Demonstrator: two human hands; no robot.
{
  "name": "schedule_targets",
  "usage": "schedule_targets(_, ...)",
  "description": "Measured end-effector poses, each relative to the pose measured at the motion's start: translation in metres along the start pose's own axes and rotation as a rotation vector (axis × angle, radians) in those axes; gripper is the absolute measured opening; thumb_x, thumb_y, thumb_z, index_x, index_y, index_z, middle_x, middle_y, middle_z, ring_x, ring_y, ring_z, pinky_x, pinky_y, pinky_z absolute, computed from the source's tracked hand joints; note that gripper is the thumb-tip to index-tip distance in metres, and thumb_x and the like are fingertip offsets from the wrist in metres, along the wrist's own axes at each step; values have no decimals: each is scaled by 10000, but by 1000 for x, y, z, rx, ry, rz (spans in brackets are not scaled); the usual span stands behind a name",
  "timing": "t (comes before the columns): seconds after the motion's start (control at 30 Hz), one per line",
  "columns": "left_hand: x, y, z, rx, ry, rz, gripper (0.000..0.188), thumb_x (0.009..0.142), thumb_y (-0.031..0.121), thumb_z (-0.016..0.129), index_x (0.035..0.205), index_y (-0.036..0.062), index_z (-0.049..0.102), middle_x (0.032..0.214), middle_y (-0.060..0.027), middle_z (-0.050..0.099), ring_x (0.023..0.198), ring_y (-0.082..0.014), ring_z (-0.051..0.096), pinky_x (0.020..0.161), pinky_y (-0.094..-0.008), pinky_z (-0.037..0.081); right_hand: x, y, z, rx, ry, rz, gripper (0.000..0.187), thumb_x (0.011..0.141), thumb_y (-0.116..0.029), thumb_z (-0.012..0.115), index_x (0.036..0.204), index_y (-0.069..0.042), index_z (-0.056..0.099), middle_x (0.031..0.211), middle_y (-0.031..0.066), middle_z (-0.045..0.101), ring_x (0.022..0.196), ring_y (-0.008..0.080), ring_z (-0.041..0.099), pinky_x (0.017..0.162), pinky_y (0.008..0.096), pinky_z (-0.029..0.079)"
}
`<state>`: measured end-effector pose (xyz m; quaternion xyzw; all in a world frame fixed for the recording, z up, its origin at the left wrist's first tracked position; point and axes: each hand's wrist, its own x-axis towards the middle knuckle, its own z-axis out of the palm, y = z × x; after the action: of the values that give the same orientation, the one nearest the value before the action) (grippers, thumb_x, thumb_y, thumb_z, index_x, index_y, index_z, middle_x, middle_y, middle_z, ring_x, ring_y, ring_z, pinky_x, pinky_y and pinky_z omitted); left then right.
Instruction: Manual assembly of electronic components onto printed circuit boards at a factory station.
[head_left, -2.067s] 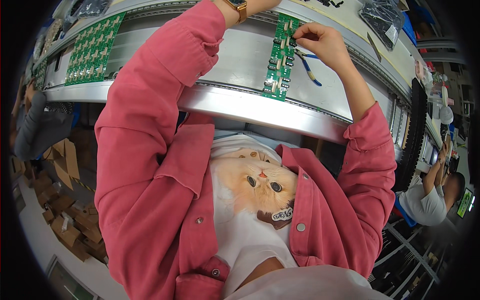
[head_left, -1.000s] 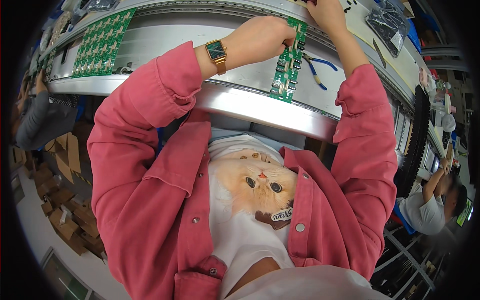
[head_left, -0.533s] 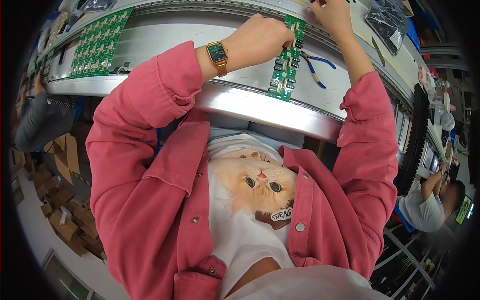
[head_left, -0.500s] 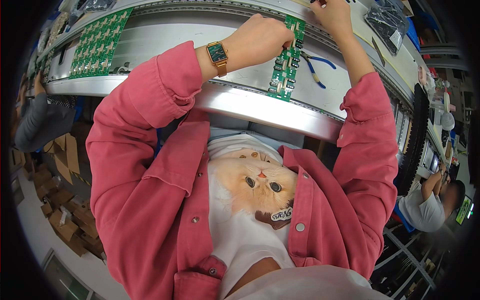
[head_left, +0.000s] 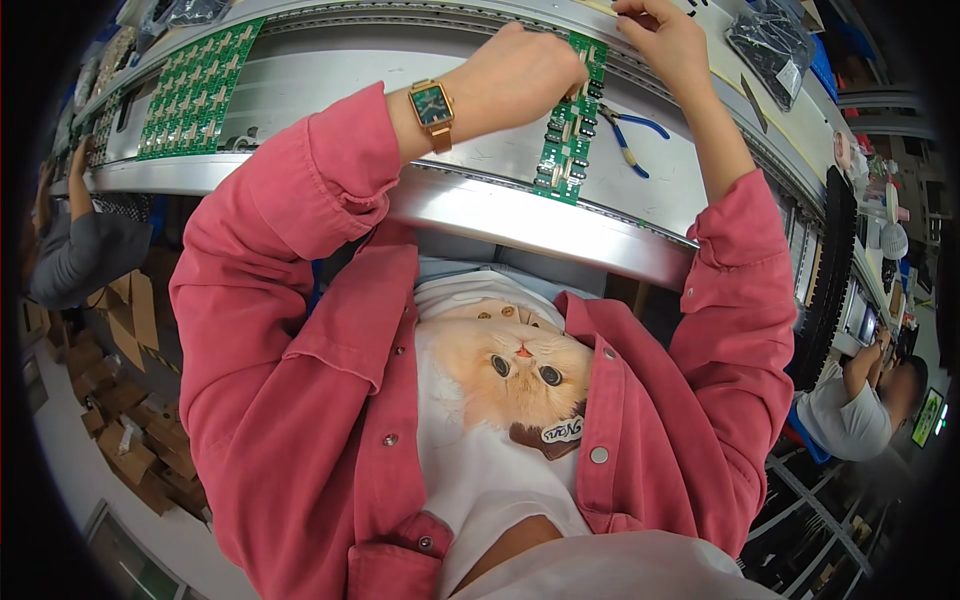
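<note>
At the far left of the table [head_left: 300, 80], a wide green panel of circuit boards [head_left: 195, 90] is laid flat, well apart from the work; one such panel is counted, its small units too many and too blurred for a sure count. Further right, the left hand [head_left: 525, 75], with a square green-faced watch [head_left: 432, 108] worn on its wrist, is curled over the left edge of a narrow green circuit board strip [head_left: 568, 120], which stands on the table near its front rail. Its grip seems pressed onto the strip's upper left edge, though the fingertips are hidden behind the knuckles. The right hand [head_left: 665, 40] is set at the strip's top right corner; whether something small is pinched there cannot be told.

For the step to go well, the strip would best be kept steadied by the left hand while any fine work is done at the top end, with pressure kept off the dark components along its length.

Just right of the strip, one pair of blue-handled pliers [head_left: 625, 135] is seen lying untouched. One clear bag of dark parts [head_left: 770, 45] is counted at the far right. Two hands, one strip, one watch.
</note>
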<state>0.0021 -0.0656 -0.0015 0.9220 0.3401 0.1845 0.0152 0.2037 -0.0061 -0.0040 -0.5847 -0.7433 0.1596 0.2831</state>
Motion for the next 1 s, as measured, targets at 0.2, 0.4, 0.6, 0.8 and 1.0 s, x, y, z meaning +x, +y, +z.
schedule_targets(0.2,42,-60,-3,-133,195,-80,156,700,122,577,754,0,657,771,-170,663,694,-371,612,650,-420,493,-30,-24,-12,171,-122,79,167,776,-35,617,922,-76,685,816,13,670,682,111,570,643,209,471)
schedule_targets(0.4,82,-89,36,-143,305,-123,176,706,141,576,767,9,675,790,-175,667,703,-373,614,662,-424,496,-40,0,-2,231,-88,-118,162,736,-61,624,883,-80,689,743,20,662,615,126,565,607,242,464)
schedule_targets(0.6,94,-91,48,-103,270,-215,183,718,158,570,756,13,675,768,-176,662,696,-379,610,662,-432,494,-43,-9,-10,-9,-165,-123,132,787,-43,632,903,-73,688,793,15,665,679,109,576,658,206,473)
schedule_targets(0.8,92,-90,42,-139,330,-171,157,722,140,561,728,11,649,747,-173,658,688,-380,607,647,-419,496,-40,-15,-12,-86,-144,-116,126,791,-42,629,894,-68,697,806,26,670,676,117,580,659,209,475)
schedule_targets(1.0,85,-86,32,-258,373,-217,103,713,91,551,708,14,619,725,-170,650,671,-371,605,628,-401,497,-37,-12,-9,-52,-118,-152,139,762,-43,620,859,-86,710,780,16,671,632,128,571,619,235,468)
